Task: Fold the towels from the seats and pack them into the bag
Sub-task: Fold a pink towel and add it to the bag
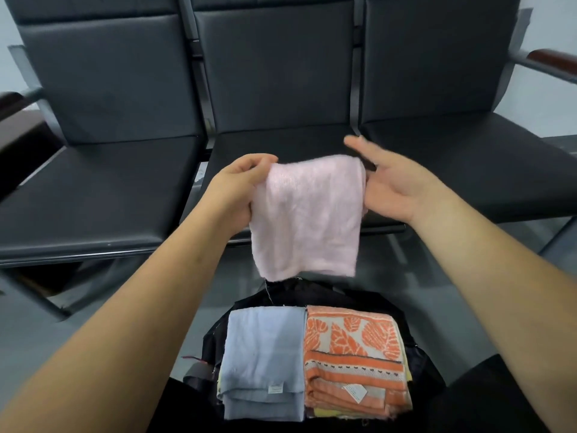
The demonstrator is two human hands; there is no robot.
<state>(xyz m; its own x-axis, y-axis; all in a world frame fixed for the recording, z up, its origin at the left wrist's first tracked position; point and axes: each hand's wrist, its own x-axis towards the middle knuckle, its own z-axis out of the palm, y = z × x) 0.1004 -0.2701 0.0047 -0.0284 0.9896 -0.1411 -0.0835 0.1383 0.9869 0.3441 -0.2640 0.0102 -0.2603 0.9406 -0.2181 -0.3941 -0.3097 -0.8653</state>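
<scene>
1. my left hand (237, 189) grips the pale pink terry towel (309, 220) at its upper left edge, fingers curled round the cloth.
2. my right hand (396, 189) is open, fingers straight and pointing away from me. its palm faces the towel and touches the upper right fold. the fingertips are blurred.
3. the pink towel hangs doubled in the air between the two hands. its top fold is level with my knuckles and its loose lower edge drops below both wrists.
4. directly under the hanging towel, nearer to me than either hand, the black fabric bag (416, 364) sits open at the top.
5. inside it, below my left hand, lies a folded light blue towel (262, 354) with a small white label near its closest edge.
6. touching that one on the right, below my right hand, lies a folded orange and white leaf-patterned towel (352, 354), also with a white tag.
7. a strip of pale yellow cloth (324, 412) shows under the near edges of these two; i cannot tell how much of it there is.
8. beyond both hands stands a row of black padded seats (281, 89), the middle one straight past the pink towel.
9. a dark brown wooden armrest (559, 59) sits far out to the right of my right hand.
10. grey floor (452, 307) shows beneath my forearms on either side of the bag.
</scene>
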